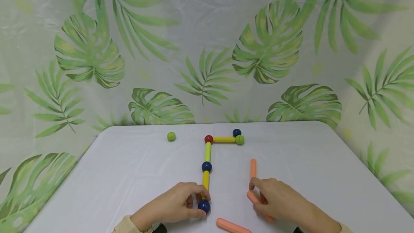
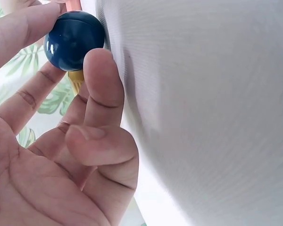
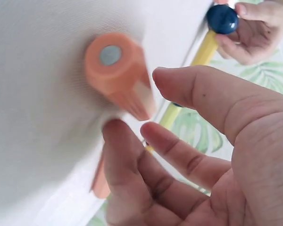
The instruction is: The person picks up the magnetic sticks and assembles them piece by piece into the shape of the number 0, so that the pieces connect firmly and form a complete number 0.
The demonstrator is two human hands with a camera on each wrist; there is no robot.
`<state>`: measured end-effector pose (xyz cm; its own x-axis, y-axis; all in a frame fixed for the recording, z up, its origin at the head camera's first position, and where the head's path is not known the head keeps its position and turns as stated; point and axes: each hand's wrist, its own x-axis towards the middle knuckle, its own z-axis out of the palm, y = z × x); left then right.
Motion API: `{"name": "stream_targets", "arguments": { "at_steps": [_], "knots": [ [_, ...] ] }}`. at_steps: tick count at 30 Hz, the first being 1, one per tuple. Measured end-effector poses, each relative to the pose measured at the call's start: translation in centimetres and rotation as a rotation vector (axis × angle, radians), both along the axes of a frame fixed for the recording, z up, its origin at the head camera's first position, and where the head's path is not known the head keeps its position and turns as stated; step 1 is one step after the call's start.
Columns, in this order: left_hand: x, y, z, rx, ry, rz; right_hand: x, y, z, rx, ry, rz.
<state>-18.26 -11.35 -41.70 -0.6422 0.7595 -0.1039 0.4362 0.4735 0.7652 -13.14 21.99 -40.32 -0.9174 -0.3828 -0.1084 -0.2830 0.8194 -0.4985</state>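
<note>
Near blue ball (image 1: 204,206) sat at the lower middle of the frame, pinched between the thumb and fingers of the left hand (image 1: 181,201). At lower right of centre, the right hand (image 1: 279,196) had its thumb and fingers parted about the slanted orange stick (image 1: 253,196); I could not tell from my feed whether they touched it.

The far edge of the desk (image 1: 113,164) crossed the frame below the leaf-printed cloth (image 1: 207,35), and its sides flared toward the bottom corners. I had broad white surface at left and right, with a narrower strip between the hands. The red ball (image 1: 208,139) and end green ball (image 1: 239,140) stood near that far edge, as did a loose green ball (image 1: 171,136), upper left of centre. A second orange stick (image 1: 253,168) lay just beyond the right fingers, a third (image 1: 233,225) at the bottom edge.

On the left wrist view the near ball looked glossy and deep blue, with a fine seam and a yellow stick (image 1: 206,181) meeting it. On the right wrist view the orange stick looked faceted and slightly blurred, a grey disc set in its end.
</note>
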Motion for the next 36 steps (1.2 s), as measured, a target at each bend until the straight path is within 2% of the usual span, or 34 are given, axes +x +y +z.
{"name": "stream_targets", "arguments": {
  "at_steps": [3, 5, 8, 12, 15, 19, 25, 32, 36],
  "knots": [
    [0.1, 0.0, -0.1, 0.006, -0.012, 0.002, 0.3, -0.4, 0.2, 0.032, 0.094, 0.025],
    [0.1, 0.0, -0.1, 0.010, -0.016, 0.002, 0.6, -0.8, 0.5, 0.035, 0.113, 0.042],
    [0.2, 0.0, 0.0, 0.016, -0.020, 0.007, 1.1, -1.7, 1.0, 0.011, 0.021, 0.071],
    [0.2, 0.0, 0.0, 0.023, -0.014, 0.006, 1.7, -3.4, 1.4, 0.031, -0.164, 0.079],
    [0.2, 0.0, -0.1, 0.025, -0.015, 0.008, 1.9, -4.1, 1.0, 0.065, -0.187, 0.131],
    [0.2, 0.0, -0.2, 0.026, -0.026, 0.017, 2.0, -4.5, 0.2, 0.079, -0.148, 0.212],
    [0.4, 0.0, -0.4, 0.030, -0.047, 0.033, 1.9, -5.3, -0.4, 0.083, -0.177, 0.197],
    [0.6, -0.1, -0.4, 0.046, -0.054, 0.042, 2.0, -5.2, -0.7, 0.101, -0.094, 0.254],
    [0.7, -0.1, -0.4, 0.057, -0.050, 0.040, 1.8, -5.3, -0.6, 0.099, -0.106, 0.231]
  ]
}}
